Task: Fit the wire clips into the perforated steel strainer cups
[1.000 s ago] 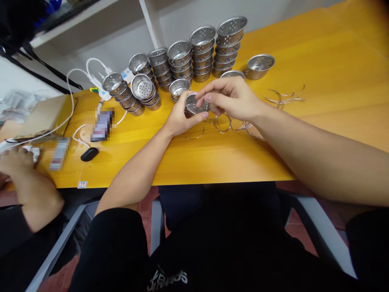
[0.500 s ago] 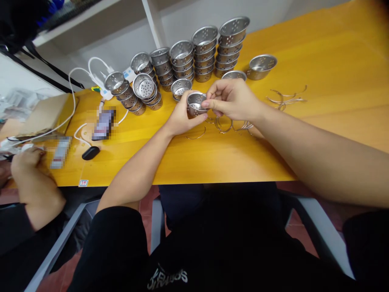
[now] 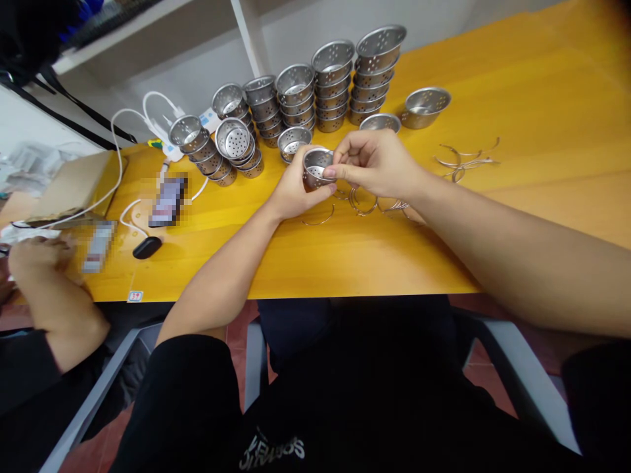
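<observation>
My left hand (image 3: 294,190) is wrapped round a small perforated metal cup (image 3: 315,172), its mouth tilted up toward me. My right hand (image 3: 371,161) is closed in a pinch at the cup's right rim; whatever lies between its thumb and forefinger is too small to make out. Several thin curved wires (image 3: 363,205) lie on the table under my right hand, partly hidden by it. One single wire (image 3: 323,220) rests closer to me, below the cup. Behind my hands stand another perforated cup (image 3: 294,141) and a partly covered one (image 3: 379,122).
Tall stacks of perforated cups (image 3: 332,85) line the back of the yellow table (image 3: 355,263). A lone cup (image 3: 426,108) and more curved wires (image 3: 463,163) are to the right. Leftward are a phone (image 3: 168,202), a black earbud case (image 3: 146,247), white cables and another person's arm (image 3: 54,289).
My right thumb and forefinger have shifted slightly left and down along the cup's rim. The left hand holds its place. The other person's hand at far left has moved a little.
</observation>
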`<action>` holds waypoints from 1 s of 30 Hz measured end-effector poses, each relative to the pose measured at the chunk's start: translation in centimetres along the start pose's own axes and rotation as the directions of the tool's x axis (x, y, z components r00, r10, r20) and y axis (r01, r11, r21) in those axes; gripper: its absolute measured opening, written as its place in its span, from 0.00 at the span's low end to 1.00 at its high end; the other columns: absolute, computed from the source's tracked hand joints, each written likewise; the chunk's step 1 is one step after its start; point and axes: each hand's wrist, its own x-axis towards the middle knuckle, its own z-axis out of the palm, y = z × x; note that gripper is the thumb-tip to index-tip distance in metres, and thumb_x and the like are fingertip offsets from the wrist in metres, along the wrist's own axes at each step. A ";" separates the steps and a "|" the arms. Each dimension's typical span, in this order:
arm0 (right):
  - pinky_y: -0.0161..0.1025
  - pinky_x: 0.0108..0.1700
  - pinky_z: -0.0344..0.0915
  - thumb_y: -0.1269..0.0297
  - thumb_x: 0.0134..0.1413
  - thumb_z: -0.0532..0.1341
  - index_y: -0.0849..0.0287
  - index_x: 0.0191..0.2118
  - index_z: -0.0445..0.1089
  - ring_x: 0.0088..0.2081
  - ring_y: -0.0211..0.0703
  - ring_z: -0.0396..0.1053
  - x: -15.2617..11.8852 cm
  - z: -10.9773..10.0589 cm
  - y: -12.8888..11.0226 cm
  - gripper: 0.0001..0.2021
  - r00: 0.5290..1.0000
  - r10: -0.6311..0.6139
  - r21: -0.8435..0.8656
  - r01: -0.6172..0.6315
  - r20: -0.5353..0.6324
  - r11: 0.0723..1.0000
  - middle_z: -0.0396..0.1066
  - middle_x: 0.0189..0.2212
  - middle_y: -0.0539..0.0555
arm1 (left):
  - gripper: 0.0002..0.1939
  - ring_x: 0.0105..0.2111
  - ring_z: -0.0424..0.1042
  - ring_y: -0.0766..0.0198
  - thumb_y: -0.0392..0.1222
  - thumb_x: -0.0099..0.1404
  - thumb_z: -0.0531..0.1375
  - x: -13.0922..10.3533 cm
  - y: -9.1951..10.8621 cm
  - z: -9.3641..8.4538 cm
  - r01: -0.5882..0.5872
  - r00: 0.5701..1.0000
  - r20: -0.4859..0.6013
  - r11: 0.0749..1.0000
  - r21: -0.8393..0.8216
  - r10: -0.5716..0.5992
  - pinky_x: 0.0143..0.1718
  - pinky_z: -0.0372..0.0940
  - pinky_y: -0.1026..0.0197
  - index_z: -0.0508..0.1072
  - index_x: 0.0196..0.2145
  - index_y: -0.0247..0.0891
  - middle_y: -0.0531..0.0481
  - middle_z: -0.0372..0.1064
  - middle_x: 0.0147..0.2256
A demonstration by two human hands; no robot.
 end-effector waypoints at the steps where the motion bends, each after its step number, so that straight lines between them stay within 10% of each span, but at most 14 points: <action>1: 0.51 0.35 0.68 0.19 0.49 0.89 0.47 0.41 0.80 0.33 0.48 0.67 -0.1 -0.1 0.0 0.38 1.000 -0.018 -0.016 0.018 -0.021 1.000 0.79 0.33 0.53 | 0.45 0.68 0.83 0.42 0.76 0.79 0.72 0.0 -0.2 0.1 0.001 1.000 -0.009 1.000 0.002 -0.001 0.80 0.75 0.28 0.65 0.74 0.45 0.41 0.77 0.64; 17: 0.71 0.63 0.85 0.44 0.70 0.79 0.37 0.52 0.91 0.70 0.77 0.77 -0.6 -1.0 0.5 0.11 0.984 -0.178 -0.352 0.154 -0.035 0.923 0.85 0.61 0.60 | 0.50 0.71 0.80 0.44 0.82 0.79 0.68 0.2 -1.3 -0.5 -0.056 0.987 -0.145 0.995 0.086 0.068 0.81 0.74 0.32 0.55 0.80 0.53 0.39 0.71 0.70; 30: 0.71 0.72 0.80 0.44 0.62 0.87 0.39 0.51 0.87 0.67 0.73 0.79 -0.5 -1.0 0.1 0.18 0.992 -0.128 -0.223 0.126 0.007 0.967 0.88 0.59 0.57 | 0.49 0.72 0.80 0.43 0.81 0.79 0.68 0.1 -1.3 -0.8 -0.079 0.983 -0.164 0.996 0.052 0.086 0.83 0.74 0.32 0.56 0.80 0.52 0.38 0.72 0.71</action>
